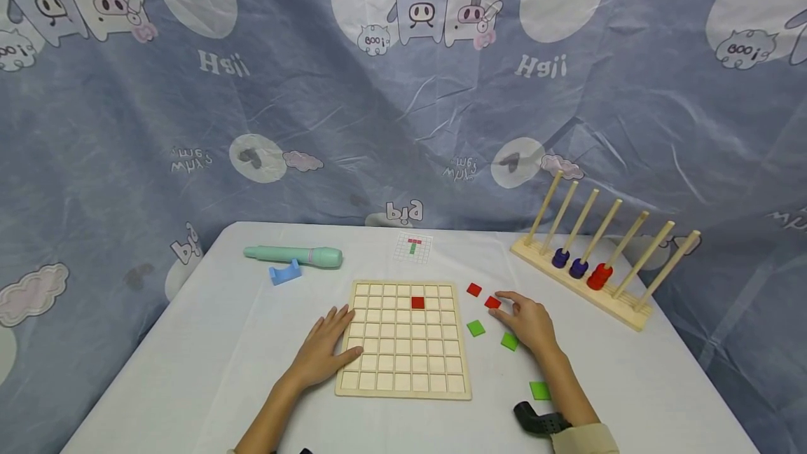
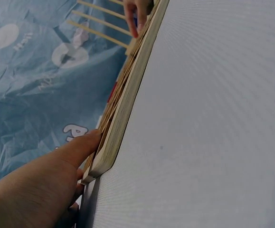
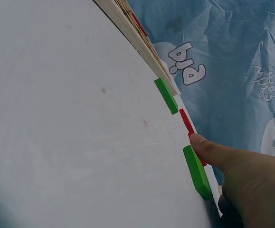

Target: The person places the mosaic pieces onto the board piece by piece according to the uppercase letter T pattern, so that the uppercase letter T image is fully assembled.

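Observation:
A square wooden grid board (image 1: 403, 374) lies on the table with one red tile (image 1: 418, 303) in an upper cell. My left hand (image 1: 323, 347) rests along its left edge, fingers extended and thumb over the frame; in the left wrist view the thumb touches the board's rim (image 2: 123, 124). To the right of the board, my right hand (image 1: 531, 322) has thumb and index finger at opposite edges of a loose red tile (image 1: 492, 303), pinching it at the table. Another red tile (image 1: 474, 289) lies just beyond. Green tiles (image 1: 476, 328) lie close by, one beside the right thumb.
A small card (image 1: 412, 248) with a coloured grid pattern lies behind the board. Back left are a mint-green stick-shaped object (image 1: 293, 256) and a blue holder (image 1: 286, 272). A wooden peg rack (image 1: 576, 282) with blue and red beads stands at the right. A patterned cloth hangs behind.

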Tool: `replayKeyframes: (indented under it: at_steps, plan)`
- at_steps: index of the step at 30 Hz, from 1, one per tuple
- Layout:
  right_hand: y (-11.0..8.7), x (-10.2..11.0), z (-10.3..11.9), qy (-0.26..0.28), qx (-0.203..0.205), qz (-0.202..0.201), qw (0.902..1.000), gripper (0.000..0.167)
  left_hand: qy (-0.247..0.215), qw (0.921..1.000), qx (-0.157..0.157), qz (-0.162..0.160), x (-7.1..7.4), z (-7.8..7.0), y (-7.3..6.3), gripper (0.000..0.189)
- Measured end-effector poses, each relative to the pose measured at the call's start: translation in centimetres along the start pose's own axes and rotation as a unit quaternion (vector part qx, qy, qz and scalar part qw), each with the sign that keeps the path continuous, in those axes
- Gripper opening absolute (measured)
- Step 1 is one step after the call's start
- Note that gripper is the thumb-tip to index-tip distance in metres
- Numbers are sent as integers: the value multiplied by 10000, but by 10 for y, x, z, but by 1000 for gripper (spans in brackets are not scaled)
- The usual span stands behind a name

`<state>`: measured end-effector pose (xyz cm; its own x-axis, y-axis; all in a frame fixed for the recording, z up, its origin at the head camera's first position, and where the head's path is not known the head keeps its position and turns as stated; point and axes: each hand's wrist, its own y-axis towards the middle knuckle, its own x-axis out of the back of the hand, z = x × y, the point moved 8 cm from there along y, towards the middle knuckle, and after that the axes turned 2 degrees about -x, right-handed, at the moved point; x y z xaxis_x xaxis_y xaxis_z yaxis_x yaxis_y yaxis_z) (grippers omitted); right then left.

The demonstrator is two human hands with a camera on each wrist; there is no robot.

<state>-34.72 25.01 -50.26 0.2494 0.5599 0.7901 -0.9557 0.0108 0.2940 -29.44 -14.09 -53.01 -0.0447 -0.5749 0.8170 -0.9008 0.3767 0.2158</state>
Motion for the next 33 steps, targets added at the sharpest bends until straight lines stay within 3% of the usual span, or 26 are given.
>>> replayKeyframes:
  at_steps: [23, 33]
  plan:
    - [-1, -2, -2, -141, -77, 63, 9999, 44, -80, 10000, 18, 0, 2, -2, 1, 77]
    - [-1, -2, -3, -59, 4, 12, 10000, 32, -99, 9999, -26, -25, 3, -4, -1, 76]
